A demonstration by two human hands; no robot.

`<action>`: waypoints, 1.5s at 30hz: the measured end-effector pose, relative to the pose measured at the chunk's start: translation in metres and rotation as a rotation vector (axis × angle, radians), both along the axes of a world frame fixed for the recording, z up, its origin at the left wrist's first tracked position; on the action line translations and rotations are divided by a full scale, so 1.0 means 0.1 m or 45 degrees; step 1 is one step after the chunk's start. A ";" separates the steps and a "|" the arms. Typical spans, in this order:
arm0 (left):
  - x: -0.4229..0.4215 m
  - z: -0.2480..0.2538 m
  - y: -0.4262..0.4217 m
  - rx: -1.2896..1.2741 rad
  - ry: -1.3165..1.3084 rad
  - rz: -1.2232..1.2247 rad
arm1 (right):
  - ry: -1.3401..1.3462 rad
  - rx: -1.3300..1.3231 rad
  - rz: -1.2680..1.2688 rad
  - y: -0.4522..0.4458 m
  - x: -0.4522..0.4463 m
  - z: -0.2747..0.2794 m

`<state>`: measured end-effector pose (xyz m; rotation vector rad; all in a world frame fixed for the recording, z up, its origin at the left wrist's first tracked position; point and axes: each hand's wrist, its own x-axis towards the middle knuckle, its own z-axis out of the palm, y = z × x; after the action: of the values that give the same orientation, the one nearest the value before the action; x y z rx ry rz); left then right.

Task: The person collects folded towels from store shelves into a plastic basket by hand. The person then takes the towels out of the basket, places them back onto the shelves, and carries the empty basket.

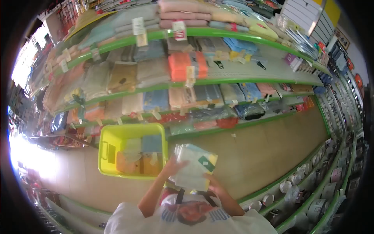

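Note:
In front of my chest I hold a stack of folded white towels, with a green label and some pale yellow at its right side. My left hand is pressed along the left side of the stack, and my right hand grips its lower right edge. Just left of the stack, a yellow-green plastic basket stands on the floor. Inside it lie folded cloths: orange ones, a blue-grey one and a pale one.
Ahead is a tiered shelf with green edges, carrying folded towels, among them a bright orange stack. Another green-edged shelf with round white items curves along the right. Tan floor lies between them.

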<state>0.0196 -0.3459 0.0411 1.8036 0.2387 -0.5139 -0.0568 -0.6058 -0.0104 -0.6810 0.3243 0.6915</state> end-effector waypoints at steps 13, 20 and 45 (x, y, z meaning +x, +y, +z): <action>0.81 0.77 -1.57 0.022 -0.025 -0.509 | -0.162 -0.312 -0.261 -1.46 0.28 0.74; 2.64 1.40 -1.72 0.195 -0.316 -0.798 | -0.426 -0.126 -0.496 -1.54 1.87 1.14; 6.06 2.62 -1.86 1.253 -1.145 -0.934 | -0.396 -0.317 -0.568 -0.54 4.86 2.14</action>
<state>0.6259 -0.5317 0.3036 2.8824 -0.9861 0.0204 0.4296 -0.6593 0.2040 -0.9032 0.2636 0.1155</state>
